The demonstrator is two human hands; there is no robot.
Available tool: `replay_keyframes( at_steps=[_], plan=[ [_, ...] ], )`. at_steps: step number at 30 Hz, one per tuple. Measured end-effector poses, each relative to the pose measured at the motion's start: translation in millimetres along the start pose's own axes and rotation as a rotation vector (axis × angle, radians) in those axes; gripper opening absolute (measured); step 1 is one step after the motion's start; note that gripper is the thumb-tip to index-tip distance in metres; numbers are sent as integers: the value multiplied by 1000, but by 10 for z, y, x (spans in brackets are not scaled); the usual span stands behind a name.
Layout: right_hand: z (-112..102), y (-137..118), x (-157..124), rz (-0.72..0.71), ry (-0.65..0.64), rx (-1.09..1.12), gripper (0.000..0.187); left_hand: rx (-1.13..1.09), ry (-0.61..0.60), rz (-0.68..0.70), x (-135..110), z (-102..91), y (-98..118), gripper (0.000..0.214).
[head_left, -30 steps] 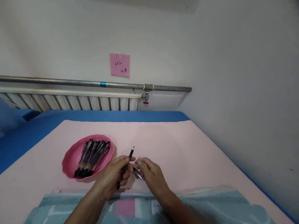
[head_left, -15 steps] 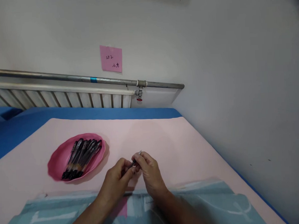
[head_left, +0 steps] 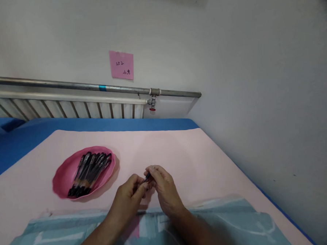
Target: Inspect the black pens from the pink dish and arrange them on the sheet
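Note:
Both hands meet low in the middle of the view, above the pink tabletop (head_left: 209, 164). Between their fingertips is a small dark pen (head_left: 147, 176), mostly hidden by the fingers. My left hand (head_left: 126, 197) is closed, pinching the pen's lower end between thumb and fingers. Closed as well, my right hand (head_left: 166, 190) grips the upper end, its fingers curled around the dark part. Left of the hands, a pink scalloped dish (head_left: 62, 175) holds several black pens (head_left: 90, 170) lying side by side.
A light blue patterned cloth (head_left: 59, 235) lies along the near edge, with a pink patch (head_left: 134, 228) by my left forearm. Behind the table run a white radiator (head_left: 91, 109) and a metal pipe (head_left: 68, 84). A pink note (head_left: 121, 65) is on the wall.
The silvery tip that stuck out above my right fingertips no longer shows. A dark part of the pen now shows between the hands, and my right fingers have shifted slightly.

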State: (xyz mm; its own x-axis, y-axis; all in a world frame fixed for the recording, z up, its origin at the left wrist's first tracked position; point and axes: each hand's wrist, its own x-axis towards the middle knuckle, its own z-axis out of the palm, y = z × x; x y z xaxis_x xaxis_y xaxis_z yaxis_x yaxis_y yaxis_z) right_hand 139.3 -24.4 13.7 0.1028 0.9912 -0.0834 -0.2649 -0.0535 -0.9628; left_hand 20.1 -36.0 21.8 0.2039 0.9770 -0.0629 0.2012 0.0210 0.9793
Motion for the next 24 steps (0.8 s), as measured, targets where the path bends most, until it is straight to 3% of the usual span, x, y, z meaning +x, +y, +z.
replay_keyframes(
  at_steps=[5, 12, 18, 24],
  plan=[
    [-39, 11, 30, -39, 64, 5, 24, -6, 3, -3, -16, 14, -9, 18],
    [-42, -9, 23, -9, 21, 67, 21, -161, -107, -141, -8, 30, 7, 25],
    [-57, 15, 33, -20, 50, 63, 18, -64, -69, -64, -16, 39, 6, 24],
    [-98, 0, 38, -34, -8, 76, 19, -201, -166, -131, -20, 48, -44, 30]
  ],
)
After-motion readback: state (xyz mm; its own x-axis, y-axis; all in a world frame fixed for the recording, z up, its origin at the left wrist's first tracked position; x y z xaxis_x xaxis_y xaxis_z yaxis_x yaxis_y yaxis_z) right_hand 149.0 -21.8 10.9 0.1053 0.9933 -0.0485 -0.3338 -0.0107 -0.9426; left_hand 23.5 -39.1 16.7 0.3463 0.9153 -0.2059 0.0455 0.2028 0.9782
